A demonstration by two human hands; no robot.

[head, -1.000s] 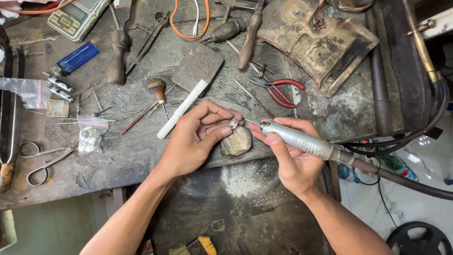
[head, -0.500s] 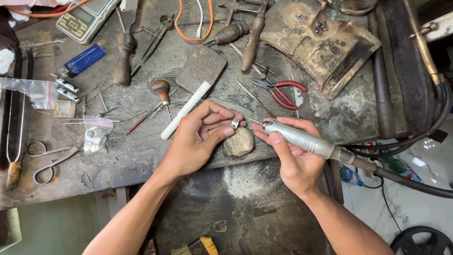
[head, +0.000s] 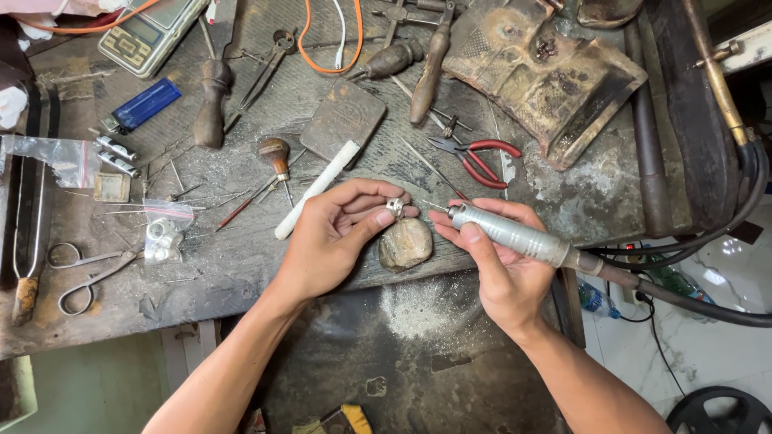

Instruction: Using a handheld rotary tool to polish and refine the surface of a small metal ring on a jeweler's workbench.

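Left hand (head: 334,237) pinching small silver ring (head: 395,207), right hand (head: 503,269) grasping metal rotary handpiece (head: 515,235)

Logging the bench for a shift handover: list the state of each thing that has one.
left hand: pinching a small silver ring
right hand: gripping a rotary handpiece, tip at the ring
red-handled pliers: handles spread, lying flat
scissors: blades closed, lying flat
blue lighter: lying flat, unlit
pocket scale: display blank

Left hand (head: 334,237) pinched in a fingertip grip, right hand (head: 503,273) curled closed, forearms converging
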